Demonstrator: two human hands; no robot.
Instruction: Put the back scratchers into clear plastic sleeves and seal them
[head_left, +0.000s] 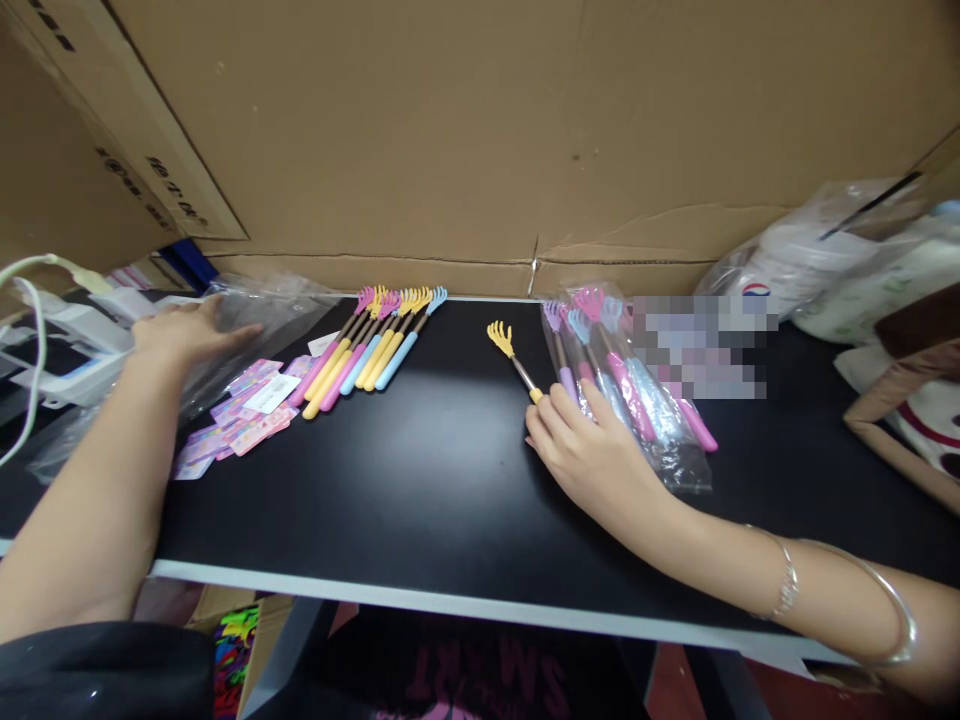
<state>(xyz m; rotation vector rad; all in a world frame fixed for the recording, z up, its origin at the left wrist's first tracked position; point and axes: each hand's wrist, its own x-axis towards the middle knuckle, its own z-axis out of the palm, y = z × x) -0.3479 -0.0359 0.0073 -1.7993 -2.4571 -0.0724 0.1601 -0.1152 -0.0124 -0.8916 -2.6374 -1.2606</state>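
My right hand [574, 435] is closed around a yellow back scratcher [517, 362]; its claw-shaped head and part of its metal rod stick out past the fingers, while the handle is hidden. Just beyond that hand, several pink, blue and purple back scratchers [630, 385] lie in clear plastic sleeves. At the left, my left hand [184, 330] rests over clear plastic bags [262, 310], fingers spread and thumb out. Between the hands is a row of loose back scratchers [367, 350] in pink, yellow and blue. Printed cards [247, 410] overlap beside their handles.
Cardboard [450, 130] walls the back of the black table [420, 490]. White plastic holders and a cable [82, 330] stand at far left. On the right are a bagged white cup [795, 260] and a plush item [922, 370]. Below sits a box of colourful pieces [236, 650].
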